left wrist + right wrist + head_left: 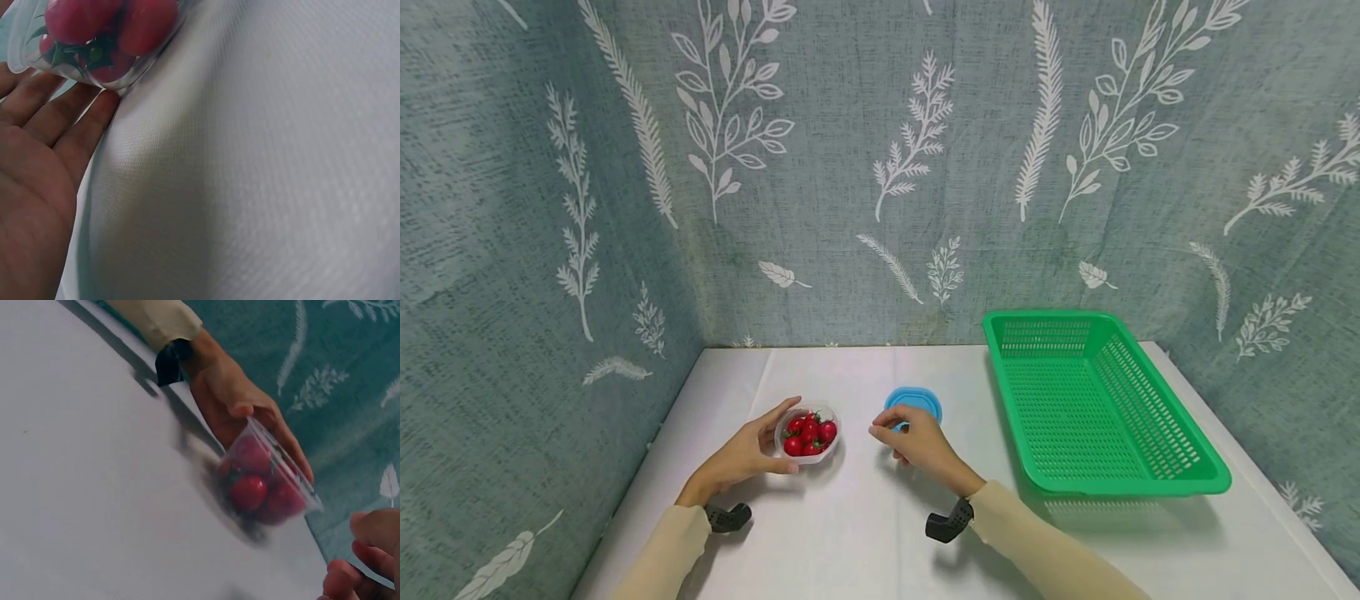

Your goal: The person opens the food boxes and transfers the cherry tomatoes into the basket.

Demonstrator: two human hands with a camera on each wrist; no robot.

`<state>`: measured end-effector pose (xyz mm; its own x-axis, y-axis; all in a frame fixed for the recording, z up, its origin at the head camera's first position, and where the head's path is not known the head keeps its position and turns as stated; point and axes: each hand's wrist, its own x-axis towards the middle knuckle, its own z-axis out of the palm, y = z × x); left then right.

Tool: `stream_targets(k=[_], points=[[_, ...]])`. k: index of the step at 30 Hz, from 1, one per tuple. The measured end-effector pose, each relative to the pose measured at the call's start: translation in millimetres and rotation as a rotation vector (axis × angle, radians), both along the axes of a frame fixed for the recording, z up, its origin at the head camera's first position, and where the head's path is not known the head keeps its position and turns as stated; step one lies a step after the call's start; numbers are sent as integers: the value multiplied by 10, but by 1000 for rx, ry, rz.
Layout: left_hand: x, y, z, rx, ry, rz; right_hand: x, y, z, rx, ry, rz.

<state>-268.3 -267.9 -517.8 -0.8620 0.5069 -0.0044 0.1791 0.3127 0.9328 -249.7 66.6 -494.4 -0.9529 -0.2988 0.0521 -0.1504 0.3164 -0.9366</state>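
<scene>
In the head view, the left hand [745, 450] was around the clear container [829, 412], its thumb on the near side and its fingers on the far side. The red tomatoes [809, 432] lay inside this container, which was at the left part of the white table [850, 533]. The right hand [931, 443] was over the near part of the blue lid [917, 395], with bent fingers and the thumb close to the forefinger. The green basket [1075, 417] stood farther to the right.

In the left wrist view, the left fingers touched the container's wall and were slightly apart from one another; its thumb was not visible.

In the right wrist view, the left thumb was at the container's rim. The right thumb and curled fingers, at the lower corner, were apart.
</scene>
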Motion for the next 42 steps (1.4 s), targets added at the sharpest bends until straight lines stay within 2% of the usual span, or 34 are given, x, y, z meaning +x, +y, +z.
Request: stream_targets(k=[13,20,29,36,42], points=[[8,7,-14,-24,17,12,-54,-481,181,128,88,128],[12,6,-9,-40,10,24,-94,-663,187,189,145,180],[3,0,-41,-31,17,20,-142,-791,114,264,182,225],[5,2,-48,-38,24,16,-169,-840,126,322,225,236],[11,6,-37,-33,24,17,-219,-888,137,405,311,207]])
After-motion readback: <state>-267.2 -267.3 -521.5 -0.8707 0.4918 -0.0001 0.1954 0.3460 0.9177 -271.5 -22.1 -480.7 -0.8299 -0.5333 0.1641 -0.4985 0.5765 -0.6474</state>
